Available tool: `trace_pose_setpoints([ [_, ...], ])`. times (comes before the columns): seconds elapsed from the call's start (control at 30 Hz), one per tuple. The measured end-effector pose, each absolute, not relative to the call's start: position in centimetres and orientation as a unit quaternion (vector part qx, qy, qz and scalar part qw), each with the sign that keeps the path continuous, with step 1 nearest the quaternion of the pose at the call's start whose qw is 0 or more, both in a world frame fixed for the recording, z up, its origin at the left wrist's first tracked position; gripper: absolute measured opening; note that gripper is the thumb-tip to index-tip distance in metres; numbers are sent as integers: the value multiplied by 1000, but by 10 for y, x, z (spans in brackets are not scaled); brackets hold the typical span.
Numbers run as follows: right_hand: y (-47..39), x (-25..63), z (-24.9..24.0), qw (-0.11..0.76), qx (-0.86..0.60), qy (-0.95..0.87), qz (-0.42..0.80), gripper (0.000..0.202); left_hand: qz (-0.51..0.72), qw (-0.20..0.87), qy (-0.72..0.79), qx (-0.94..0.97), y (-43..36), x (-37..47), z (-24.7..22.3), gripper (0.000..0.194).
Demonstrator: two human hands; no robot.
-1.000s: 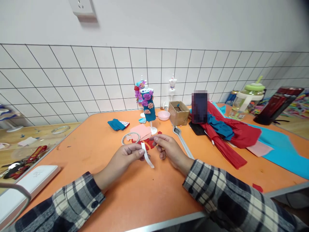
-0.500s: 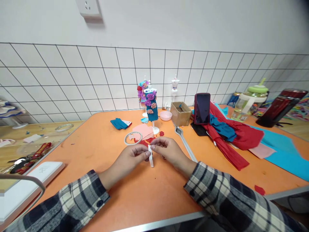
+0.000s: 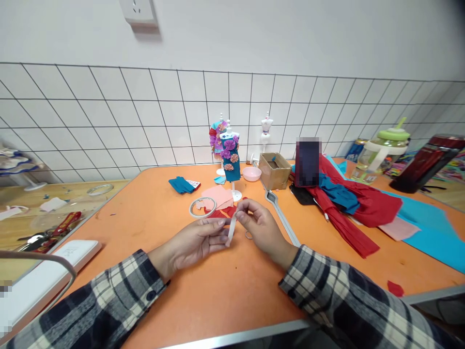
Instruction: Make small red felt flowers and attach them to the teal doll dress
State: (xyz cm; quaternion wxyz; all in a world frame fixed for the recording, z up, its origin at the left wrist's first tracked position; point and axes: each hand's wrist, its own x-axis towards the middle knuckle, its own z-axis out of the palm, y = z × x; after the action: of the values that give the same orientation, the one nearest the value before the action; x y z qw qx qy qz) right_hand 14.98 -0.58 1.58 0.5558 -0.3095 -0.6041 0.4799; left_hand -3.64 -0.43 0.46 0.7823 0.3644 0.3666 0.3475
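A short white strip hangs between my hands, its top end pinched in the fingertips of my right hand. My left hand is turned palm up with its fingers apart, and its fingertips are beside the strip's lower part. Whether they touch it is hard to tell. Just beyond my hands lie a tape roll, pink paper and red scraps. A small dress form in blue with purple and pink flowers stands behind them. A small ring, perhaps of scissors, shows beside my right hand.
At the back are a pink bowl, a cardboard box and a phone. Red cloth, a bottle and a dark red flask fill the right. A white device lies at left.
My left hand has opened from its pinch and turned palm up. My right hand still holds the strip, which has shifted slightly right and tilted.
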Motion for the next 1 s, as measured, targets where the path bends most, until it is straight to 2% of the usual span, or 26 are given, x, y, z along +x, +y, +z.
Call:
trace_pose_setpoints([
  [0.13, -3, 154, 19, 574, -303, -569, 505, 24, 336, 729, 438, 406, 0, -38, 2, 21],
  [0.27, 0, 155, 15, 519, -301, -541, 590, 25, 427, 512, 475, 574, 4, -40, 4, 31],
  [0.33, 0, 153, 13, 478, -316, -555, 603, 24, 436, 453, 453, 632, 3, -41, 9, 34],
  [0.47, 0, 149, 10, 432, -355, -576, 596, 22, 399, 391, 420, 715, -6, -39, 20, 29],
  [0.6, -1, 147, 9, 438, -366, -593, 567, 20, 386, 334, 436, 741, -12, -32, 23, 21],
  [0.8, -8, 142, 6, 462, -410, -608, 499, 18, 399, 307, 443, 742, -8, -34, 23, 20],
  [0.93, -9, 143, 5, 476, -416, -598, 493, 41, 406, 286, 445, 746, -9, -37, 23, 20],
  [1.0, -6, 146, 5, 482, -413, -594, 495, 42, 406, 272, 438, 754, -10, -36, 22, 19],
])
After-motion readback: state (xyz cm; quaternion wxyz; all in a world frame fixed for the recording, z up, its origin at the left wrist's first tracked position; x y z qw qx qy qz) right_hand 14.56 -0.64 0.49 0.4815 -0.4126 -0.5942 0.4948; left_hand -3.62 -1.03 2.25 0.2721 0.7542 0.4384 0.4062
